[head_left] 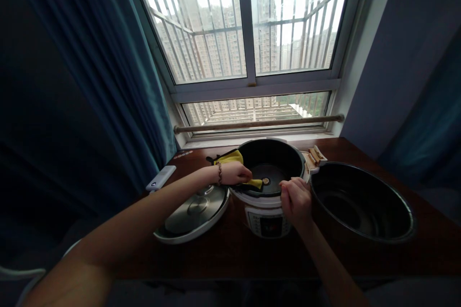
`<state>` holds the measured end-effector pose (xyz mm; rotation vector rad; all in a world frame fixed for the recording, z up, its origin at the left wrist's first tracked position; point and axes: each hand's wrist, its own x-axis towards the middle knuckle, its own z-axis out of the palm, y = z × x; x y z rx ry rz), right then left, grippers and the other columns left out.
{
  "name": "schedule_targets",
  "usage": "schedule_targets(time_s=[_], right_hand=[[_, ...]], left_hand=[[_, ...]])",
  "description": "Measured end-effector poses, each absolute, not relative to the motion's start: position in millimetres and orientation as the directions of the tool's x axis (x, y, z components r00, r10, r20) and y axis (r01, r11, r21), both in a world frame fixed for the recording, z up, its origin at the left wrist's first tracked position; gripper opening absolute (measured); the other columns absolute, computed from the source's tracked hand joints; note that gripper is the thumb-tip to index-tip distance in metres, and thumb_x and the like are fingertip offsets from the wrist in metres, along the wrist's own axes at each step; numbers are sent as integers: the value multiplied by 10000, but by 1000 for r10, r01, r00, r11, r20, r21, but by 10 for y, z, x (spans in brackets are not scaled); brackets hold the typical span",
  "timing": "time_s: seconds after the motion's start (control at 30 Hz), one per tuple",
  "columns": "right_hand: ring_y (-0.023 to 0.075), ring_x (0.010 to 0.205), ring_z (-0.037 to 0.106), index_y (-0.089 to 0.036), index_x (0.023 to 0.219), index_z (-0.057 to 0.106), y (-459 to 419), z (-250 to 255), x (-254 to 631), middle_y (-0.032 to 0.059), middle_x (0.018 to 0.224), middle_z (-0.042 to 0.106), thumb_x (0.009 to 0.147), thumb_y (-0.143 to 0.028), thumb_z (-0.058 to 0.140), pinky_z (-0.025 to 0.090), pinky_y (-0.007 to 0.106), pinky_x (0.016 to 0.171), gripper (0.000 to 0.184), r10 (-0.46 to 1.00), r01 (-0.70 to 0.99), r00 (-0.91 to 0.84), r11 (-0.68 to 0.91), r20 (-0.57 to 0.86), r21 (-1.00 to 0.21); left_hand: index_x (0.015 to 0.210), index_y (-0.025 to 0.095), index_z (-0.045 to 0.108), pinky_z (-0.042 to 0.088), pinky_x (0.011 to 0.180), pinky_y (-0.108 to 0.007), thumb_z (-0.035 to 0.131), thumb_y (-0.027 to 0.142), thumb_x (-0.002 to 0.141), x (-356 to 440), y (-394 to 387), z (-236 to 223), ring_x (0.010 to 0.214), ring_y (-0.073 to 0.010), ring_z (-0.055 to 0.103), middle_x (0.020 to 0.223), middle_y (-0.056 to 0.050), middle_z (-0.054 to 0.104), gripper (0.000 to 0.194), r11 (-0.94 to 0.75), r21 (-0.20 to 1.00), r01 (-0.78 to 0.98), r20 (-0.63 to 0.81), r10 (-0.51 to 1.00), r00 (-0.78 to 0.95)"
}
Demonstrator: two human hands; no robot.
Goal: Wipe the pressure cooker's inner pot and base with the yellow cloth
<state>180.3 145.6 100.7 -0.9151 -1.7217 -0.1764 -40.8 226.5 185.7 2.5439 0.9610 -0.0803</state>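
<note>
Daylight enters through a barred window beyond the white cooker, which stands on a dark wooden table; a blue curtain hangs to the cooker's far left. A round lid lies just left of the cooker, metal side up, and a black inner pot sits to its right.

At the cooker's left rim is a yellow cloth with dark edging, one part outside the hand, another hanging into the open cooker. It looks soft, light and limp, unlikely to break or slip; bunching its middle would give the surest hold. The cooker seems stiff and fairly heavy, its smooth rim best steadied from the side.

The left hand is closed around the cloth, which shows on both sides of the fist. The right hand has fingers curled at the cooker's front-right rim, apart from the cloth; whether it grips there, I cannot tell.
</note>
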Motion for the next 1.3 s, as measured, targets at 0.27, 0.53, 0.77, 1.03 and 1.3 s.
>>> schedule_targets(time_s=[0.27,0.53,0.77,1.03,1.3], right_hand=[[166,707,499,-173,763,535,1466,1001,1802,28,672,545,815,-107,418,393,343,733,144,467,644,-85,700,880,-309],[167,705,506,-176,754,533,1468,998,1803,29,674,555,821,-111,421,391,348,740,146,474,647,-89,696,876,-311],[167,696,509,-181,708,528,1433,1054,1782,34,673,559,854,-141,405,392,337,744,195,558,672,-53,634,828,-384],[239,794,541,-148,929,561,1342,1384,1593,136,897,599,824,-228,481,398,373,723,154,676,846,39,369,736,-385],[276,721,614,-124,990,557,1138,1835,970,162,815,632,855,-466,437,446,374,603,386,906,895,-198,322,374,-308]], left_hand=[[776,200,679,353,646,-175,538,266,765,-527,2455,1785,677,-115,534,735,-8,653,155,-663,273,697,-118,696,708],[798,193,641,336,626,-225,356,334,874,-289,1897,1727,688,-140,536,725,-28,633,327,-530,173,830,17,844,535],[1027,173,566,402,745,-265,405,320,859,53,1424,1831,845,-179,566,909,-60,645,275,-411,389,825,44,902,429],[1099,155,475,386,961,-345,523,196,769,-4,1329,1921,1127,-202,501,1214,-115,536,336,-112,951,288,10,943,333],[829,132,585,444,881,-322,583,136,668,-296,1654,2056,976,-177,592,988,-86,631,161,101,994,-46,-100,995,28]])
